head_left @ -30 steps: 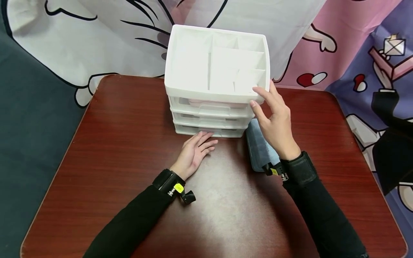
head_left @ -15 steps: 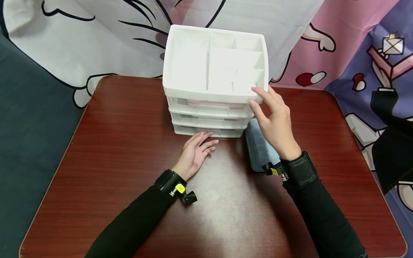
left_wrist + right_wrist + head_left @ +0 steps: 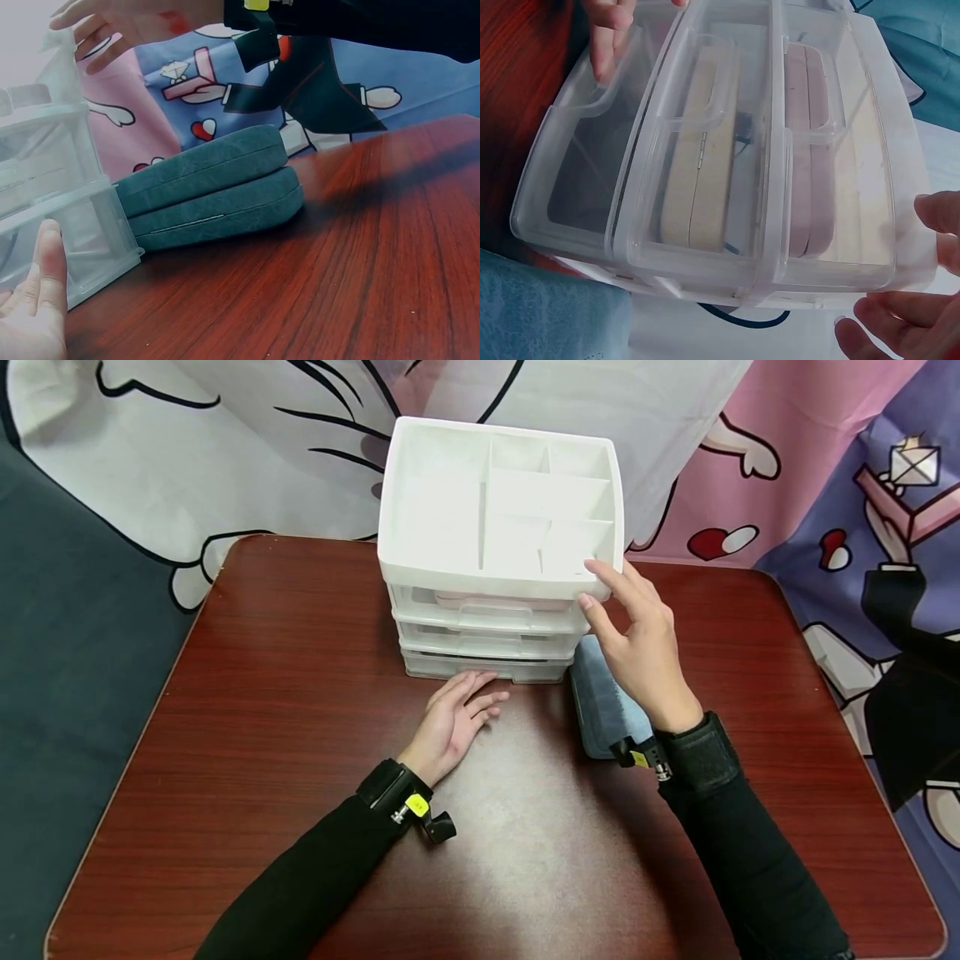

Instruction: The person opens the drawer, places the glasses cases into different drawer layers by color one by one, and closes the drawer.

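Note:
A white drawer organizer (image 3: 502,510) with a divided top tray stands at the back of the table. My left hand (image 3: 450,722) reaches the front of its clear bottom drawer (image 3: 536,672), fingertips hooked at the handle. That drawer protrudes slightly past those above. My right hand (image 3: 641,639) holds the organizer's front right corner, thumb at the front and fingers over the top edge and side. In the right wrist view, a pink case (image 3: 810,165) shows in the top drawer and a cream hinged case (image 3: 697,165) in the middle one. The bottom drawer shows no contents clearly.
A blue-green case (image 3: 603,702), soft-looking and in two layers, lies on the wooden table (image 3: 300,760) against the organizer's right side, partly under my right wrist. Behind the table hangs a printed cloth (image 3: 255,452). A dark green surface (image 3: 82,693) lies left.
The bottom drawer has slid slightly out toward me, and my left hand has moved back a little with it. The right hand stays on the organizer's corner.

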Demonstrator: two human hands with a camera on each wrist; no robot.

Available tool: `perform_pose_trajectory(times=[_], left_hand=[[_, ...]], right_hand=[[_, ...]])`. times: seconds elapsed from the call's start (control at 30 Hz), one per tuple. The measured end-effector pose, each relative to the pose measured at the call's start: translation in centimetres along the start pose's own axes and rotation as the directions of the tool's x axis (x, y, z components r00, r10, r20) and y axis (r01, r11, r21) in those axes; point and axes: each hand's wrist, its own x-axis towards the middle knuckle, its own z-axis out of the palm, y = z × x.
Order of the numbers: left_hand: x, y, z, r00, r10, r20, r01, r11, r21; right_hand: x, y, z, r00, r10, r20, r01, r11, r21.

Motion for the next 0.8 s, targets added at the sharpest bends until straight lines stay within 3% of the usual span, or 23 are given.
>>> perform_pose_trajectory(times=[0.4,0.8], left_hand=[[-1.0,0.1,-0.3,1.000,0.004,0.027,-0.005,0.999,0.036],[-2.1,0.1,-1.0,0.997,-0.039,0.063,0.034,0.996,0.084]], right_hand=[[0.0,0.0,0.0,1.000,0.000,0.005,-0.001,1.000,0.008],[0.0,-0.1,0.0,1.000,0.011,0.017,-0.011,1.000,0.017]])
